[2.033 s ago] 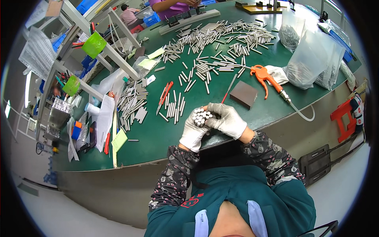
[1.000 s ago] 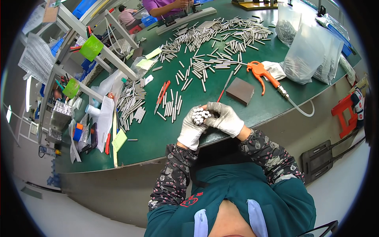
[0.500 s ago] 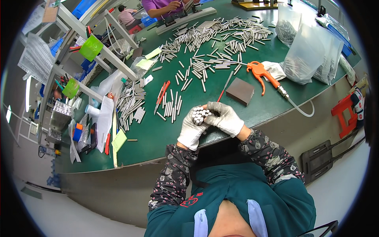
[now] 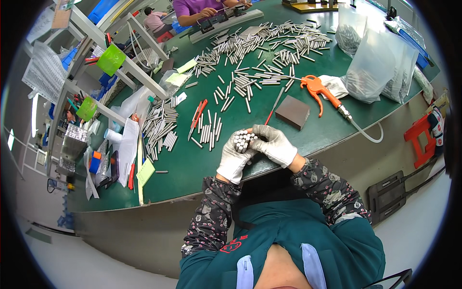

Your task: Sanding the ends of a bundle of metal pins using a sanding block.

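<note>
A bundle of short metal pins (image 4: pixel 244 140) is held upright between my gloved hands, their bright round ends facing up. My left hand (image 4: pixel 232 158) wraps round the bundle from the left. My right hand (image 4: pixel 276 145) closes on its right side, the fingertips against the pins. Just beyond, a small group of loose pins (image 4: pixel 206 135) lies on the green table (image 4: pixel 183 168), beside a red utility knife (image 4: pixel 197 119). To the right are a thin red-handled tool (image 4: pixel 274 107) and a dark brown block (image 4: pixel 292 111).
Loose pins (image 4: pixel 260 45) cover the table's far middle; another heap (image 4: pixel 160 124) lies left by papers (image 4: pixel 128 149). An orange air blow gun (image 4: pixel 323 91) with a hose rests right, near clear bags of pins (image 4: pixel 370 67). A co-worker in purple (image 4: pixel 192 8) handles a rack at the far edge.
The co-worker's hands have shifted at the rack across the table. My own hands and the bundle of pins stay practically in place.
</note>
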Motion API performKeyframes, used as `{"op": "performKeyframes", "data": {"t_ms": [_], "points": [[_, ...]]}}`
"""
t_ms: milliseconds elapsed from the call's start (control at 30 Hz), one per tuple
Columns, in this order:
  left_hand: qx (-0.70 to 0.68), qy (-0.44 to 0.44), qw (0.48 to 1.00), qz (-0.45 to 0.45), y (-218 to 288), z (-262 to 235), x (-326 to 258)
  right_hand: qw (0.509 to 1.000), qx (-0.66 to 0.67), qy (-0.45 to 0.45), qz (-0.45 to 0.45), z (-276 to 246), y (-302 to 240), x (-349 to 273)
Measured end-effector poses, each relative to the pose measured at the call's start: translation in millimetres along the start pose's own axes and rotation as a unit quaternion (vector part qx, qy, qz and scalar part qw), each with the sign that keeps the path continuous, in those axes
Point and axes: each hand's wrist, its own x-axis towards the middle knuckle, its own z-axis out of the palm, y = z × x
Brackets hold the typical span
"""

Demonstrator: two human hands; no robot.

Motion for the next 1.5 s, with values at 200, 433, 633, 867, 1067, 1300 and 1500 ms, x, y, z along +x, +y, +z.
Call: {"op": "performKeyframes", "data": {"t_ms": [200,433,633,867,1067,1300,1500], "points": [[0.022,-0.003,1.0,-0.022,4,5,-1,0.997,-0.027,0.068,0.022,-8,6,2],[0.031,0.014,0.997,-0.062,4,0,1,0.999,0.01,0.04,0.031,-8,2,3],[0.026,0.006,0.998,-0.053,2,-1,2,0.998,-0.005,0.044,0.033,-6,1,4],[0.027,0.011,0.998,-0.049,1,0,2,0.999,-0.013,0.039,0.029,-7,3,4],[0.021,0.008,0.999,-0.047,-1,-2,1,0.999,-0.001,0.035,0.039,-7,1,2],[0.011,0.002,1.0,-0.022,-5,-3,1,0.999,0.011,0.027,0.034,-8,2,1],[0.013,0.017,1.0,-0.001,-3,1,2,1.0,0.009,0.024,0.018,-9,3,1]]}}
